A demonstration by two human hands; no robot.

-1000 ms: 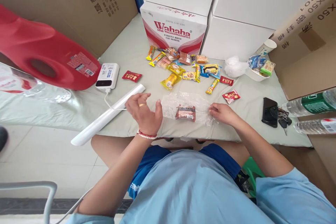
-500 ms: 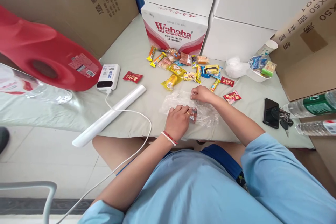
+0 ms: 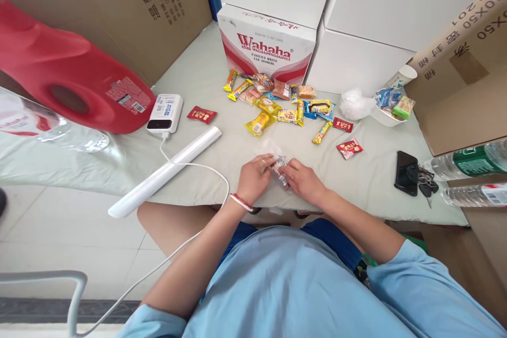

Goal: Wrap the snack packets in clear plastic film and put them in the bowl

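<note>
Near the front edge of the cloth-covered table, my left hand (image 3: 254,177) pinches one side of a thin clear plastic bag (image 3: 272,146). From the other side, my right hand (image 3: 304,180) has its fingers closed on the same bag. Bunched plastic surrounds a small reddish-brown packet (image 3: 280,167), partly covered by my fingers. Beyond the hands lies a loose group of wrapped snacks, among them a yellow packet (image 3: 259,123) and a small yellow stick packet (image 3: 322,132). Red packets (image 3: 349,148) rest to the right, and another red packet (image 3: 202,114) is off to the left.
A white tube (image 3: 166,171), a cabled power bank (image 3: 165,113) and a big red jug (image 3: 79,74) are on the left. Behind the snacks stands a Wahaha box (image 3: 266,45). Rightward are a white bowl (image 3: 388,116), a phone (image 3: 406,170), keys (image 3: 428,182) and bottles (image 3: 477,161).
The spread-out plastic bag is now gathered small around the packet. My right hand has come down toward me and my left hand has shifted slightly left, both now gripping the plastic.
</note>
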